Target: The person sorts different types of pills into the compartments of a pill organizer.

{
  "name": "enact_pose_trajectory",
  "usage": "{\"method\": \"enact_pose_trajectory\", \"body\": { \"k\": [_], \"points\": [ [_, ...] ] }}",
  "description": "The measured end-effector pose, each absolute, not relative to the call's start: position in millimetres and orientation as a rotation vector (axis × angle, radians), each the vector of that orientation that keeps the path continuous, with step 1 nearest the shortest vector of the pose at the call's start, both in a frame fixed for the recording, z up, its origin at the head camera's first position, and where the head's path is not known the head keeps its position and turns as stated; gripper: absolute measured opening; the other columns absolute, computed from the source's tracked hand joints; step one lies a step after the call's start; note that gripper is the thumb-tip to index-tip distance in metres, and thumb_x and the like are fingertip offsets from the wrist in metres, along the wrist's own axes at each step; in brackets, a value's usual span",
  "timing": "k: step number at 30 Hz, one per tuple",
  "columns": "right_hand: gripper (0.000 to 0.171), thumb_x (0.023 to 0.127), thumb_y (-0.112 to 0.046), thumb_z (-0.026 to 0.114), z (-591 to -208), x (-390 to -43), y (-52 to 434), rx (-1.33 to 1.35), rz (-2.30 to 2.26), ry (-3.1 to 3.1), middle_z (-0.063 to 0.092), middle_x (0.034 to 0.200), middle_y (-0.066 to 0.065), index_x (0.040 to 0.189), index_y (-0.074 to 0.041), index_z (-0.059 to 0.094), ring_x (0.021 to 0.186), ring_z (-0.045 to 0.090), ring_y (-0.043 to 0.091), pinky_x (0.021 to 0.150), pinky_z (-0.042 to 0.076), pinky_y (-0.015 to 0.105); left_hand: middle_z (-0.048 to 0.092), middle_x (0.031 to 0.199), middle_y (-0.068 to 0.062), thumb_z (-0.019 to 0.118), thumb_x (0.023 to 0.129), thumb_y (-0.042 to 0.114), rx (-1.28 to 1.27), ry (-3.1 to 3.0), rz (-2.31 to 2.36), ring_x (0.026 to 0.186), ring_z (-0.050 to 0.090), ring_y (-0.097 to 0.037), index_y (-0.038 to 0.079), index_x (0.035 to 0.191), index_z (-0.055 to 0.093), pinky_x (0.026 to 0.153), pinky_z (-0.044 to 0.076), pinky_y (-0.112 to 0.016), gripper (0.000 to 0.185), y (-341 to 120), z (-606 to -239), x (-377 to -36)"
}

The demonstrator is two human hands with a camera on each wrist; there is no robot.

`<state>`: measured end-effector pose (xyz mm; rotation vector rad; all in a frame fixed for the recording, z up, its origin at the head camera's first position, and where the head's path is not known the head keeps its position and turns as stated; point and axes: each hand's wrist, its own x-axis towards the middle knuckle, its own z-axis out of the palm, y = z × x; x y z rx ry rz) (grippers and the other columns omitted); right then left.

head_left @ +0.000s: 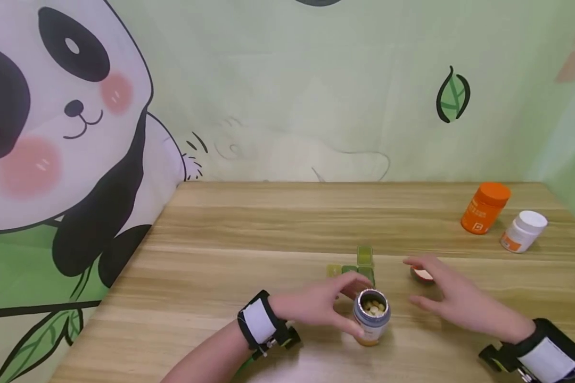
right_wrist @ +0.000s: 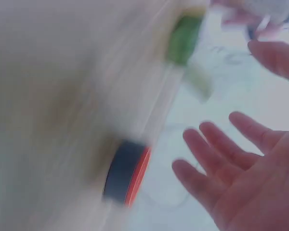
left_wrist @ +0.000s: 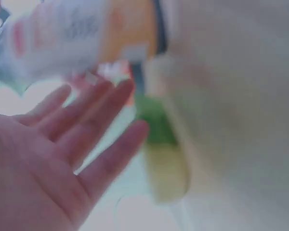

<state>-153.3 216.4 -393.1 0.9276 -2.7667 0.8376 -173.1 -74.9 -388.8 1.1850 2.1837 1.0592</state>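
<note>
An uncapped pill bottle (head_left: 372, 319) with a blue-grey rim and yellowish tablets inside stands upright on the table. My left hand (head_left: 318, 304) is beside it, thumb near its front and fingers behind. In the left wrist view those fingers look loosely extended, with the bottle (left_wrist: 77, 36) beyond them. My right hand (head_left: 465, 300) is held to the right of the bottle, fingers spread and holding nothing. Under its fingers lies the dark, red-edged lid (head_left: 422, 274), also visible in the right wrist view (right_wrist: 123, 173). A green pill organizer (head_left: 350, 269) sits just behind the left fingertips, partly hidden.
An orange bottle (head_left: 486, 208) with an orange cap stands at the back right of the wooden table (head_left: 249, 229). Close to it is a smaller white bottle (head_left: 524, 232). A panda-printed cloth (head_left: 287, 96) hangs along the table's back edge.
</note>
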Motion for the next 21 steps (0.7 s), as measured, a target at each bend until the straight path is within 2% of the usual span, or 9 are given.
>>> {"method": "enact_pose_trajectory", "body": {
  "k": [5,9,12,16,21],
  "points": [
    [0.057,0.085,-0.024,0.077,-386.1,-133.6,195.6,1.098,1.088,-2.732,0.057,0.128,0.002,0.134,-0.012,0.048,0.112,0.057,0.021,0.088,0.048,0.044,0.062,0.124,0.000,0.068,0.091,0.040,1.172,2.477,1.000,0.109,0.058,-0.009,0.012,0.130,0.055,0.088,0.048,-0.029,0.050,-89.1,-372.8,-191.4],
    [0.060,0.087,-0.032,0.074,-389.3,-126.7,180.1,1.225,1.145,-2.693,0.055,0.129,-0.005,0.138,-0.018,0.045,0.113,0.055,0.014,0.089,0.048,0.040,0.065,0.120,-0.001,0.063,0.092,0.049,1.196,2.753,0.631,0.103,0.062,-0.012,0.013,0.131,0.056,0.085,0.049,-0.028,0.053,-88.3,-376.4,-204.6],
    [0.065,0.086,-0.034,0.074,-396.3,-126.3,171.0,1.275,1.261,-2.686,0.054,0.130,-0.005,0.140,-0.017,0.042,0.115,0.054,0.014,0.092,0.047,0.035,0.068,0.098,0.001,0.062,0.090,0.053,1.250,2.818,0.335,0.083,0.064,-0.009,0.012,0.134,0.050,0.072,0.051,-0.025,0.061,-84.6,-386.7,-209.9],
    [0.064,0.086,-0.028,0.076,-406.2,-131.1,163.1,1.320,1.473,-2.632,0.055,0.128,0.000,0.138,-0.012,0.043,0.115,0.052,0.013,0.095,0.041,0.024,0.055,0.073,0.008,0.064,0.088,0.055,1.321,2.845,0.134,0.061,0.052,-0.005,0.012,0.131,0.047,0.057,0.046,-0.023,0.063,-78.0,-397.2,-213.4],
    [0.057,0.086,-0.018,0.076,-414.0,-136.5,157.3,1.404,1.607,-2.529,0.056,0.125,0.007,0.134,-0.008,0.046,0.113,0.052,0.013,0.096,0.038,0.022,0.056,0.077,0.008,0.067,0.086,0.054,1.337,2.889,0.096,0.062,0.049,-0.006,0.011,0.124,0.052,0.059,0.046,-0.024,0.059,-74.5,-401.2,-214.2]
  ]
}}
